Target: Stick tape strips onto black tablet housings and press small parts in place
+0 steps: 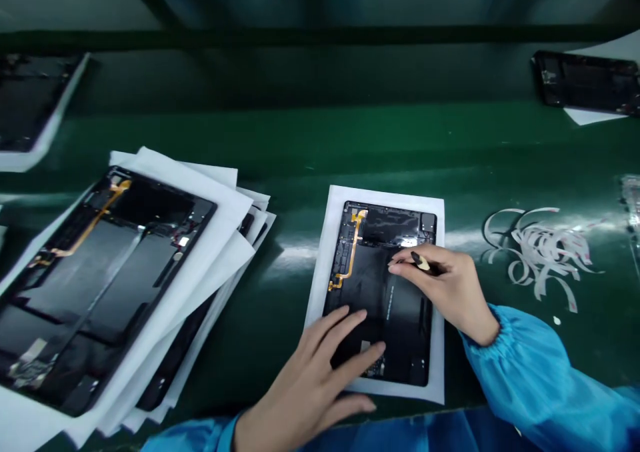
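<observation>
In the head view, an opened black tablet housing (373, 285) lies on a white paper sheet (383, 391) at the table's front edge. An orange flex cable (353, 245) runs down its left side. My left hand (325, 365) rests with fingers spread over the lower left of the housing. Above its upper right part, my right hand (445, 279) is closed around a slim dark tool with a pale tip (423, 261). The tool's kind is not clear, and the hand hides part of it. My right fingertips are pinched close to the housing's surface.
At the left stands a stack of tablet housings (125, 259) interleaved with white sheets. Curled white strips (553, 245) lie in a heap at the right. Another housing (30, 99) sits at the far left, and a dark device frame (587, 82) at the far right.
</observation>
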{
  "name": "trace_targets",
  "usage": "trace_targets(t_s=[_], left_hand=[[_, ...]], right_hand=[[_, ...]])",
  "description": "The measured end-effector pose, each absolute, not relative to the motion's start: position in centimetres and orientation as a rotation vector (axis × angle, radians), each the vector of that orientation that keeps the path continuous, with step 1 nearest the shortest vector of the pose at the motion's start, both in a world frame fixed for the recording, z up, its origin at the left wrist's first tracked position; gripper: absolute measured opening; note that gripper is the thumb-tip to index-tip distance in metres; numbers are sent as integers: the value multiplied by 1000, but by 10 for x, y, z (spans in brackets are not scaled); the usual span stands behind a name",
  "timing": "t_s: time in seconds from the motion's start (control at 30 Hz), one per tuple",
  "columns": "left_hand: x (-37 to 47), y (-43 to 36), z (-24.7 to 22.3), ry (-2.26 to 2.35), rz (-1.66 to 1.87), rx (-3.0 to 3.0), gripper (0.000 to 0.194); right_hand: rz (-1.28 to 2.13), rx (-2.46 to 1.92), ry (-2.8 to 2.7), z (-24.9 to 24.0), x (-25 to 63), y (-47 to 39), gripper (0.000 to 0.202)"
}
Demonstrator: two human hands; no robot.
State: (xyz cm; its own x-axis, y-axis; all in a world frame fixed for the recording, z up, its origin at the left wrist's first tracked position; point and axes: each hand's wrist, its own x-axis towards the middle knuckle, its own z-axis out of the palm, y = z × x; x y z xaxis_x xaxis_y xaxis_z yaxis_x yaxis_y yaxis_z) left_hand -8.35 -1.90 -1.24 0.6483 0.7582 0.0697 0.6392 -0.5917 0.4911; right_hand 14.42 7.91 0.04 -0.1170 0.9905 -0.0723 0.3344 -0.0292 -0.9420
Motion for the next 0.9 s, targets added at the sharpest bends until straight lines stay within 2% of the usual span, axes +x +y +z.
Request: trace_targets(t_s=[0.07, 0.13, 0.3, 0.37, 0.5, 0.9], left_hand=[[-83, -35, -16, 1080, 172, 2549, 78], [-80, -41, -18, 1087, 95, 2600, 85], [-78, -38, -19, 1085, 145, 2651, 52], [-77, -37, -17, 1069, 154, 2685, 46], [-73, -36, -15, 1034, 169, 2736, 43], [-65, -48, -25, 1098, 258, 2647, 41]], right_hand=[[1129, -1452, -1532, -4, 144, 80, 7], [1081, -1481, -1544, -8, 145, 80, 9], [1015, -1520, -1636, -18, 148, 80, 11], [1014, -1507, -1664, -21, 149, 81, 11], [1013, -1433, -1721, -22, 150, 81, 7], [963, -1383, -1770, -25, 146, 80, 14]])
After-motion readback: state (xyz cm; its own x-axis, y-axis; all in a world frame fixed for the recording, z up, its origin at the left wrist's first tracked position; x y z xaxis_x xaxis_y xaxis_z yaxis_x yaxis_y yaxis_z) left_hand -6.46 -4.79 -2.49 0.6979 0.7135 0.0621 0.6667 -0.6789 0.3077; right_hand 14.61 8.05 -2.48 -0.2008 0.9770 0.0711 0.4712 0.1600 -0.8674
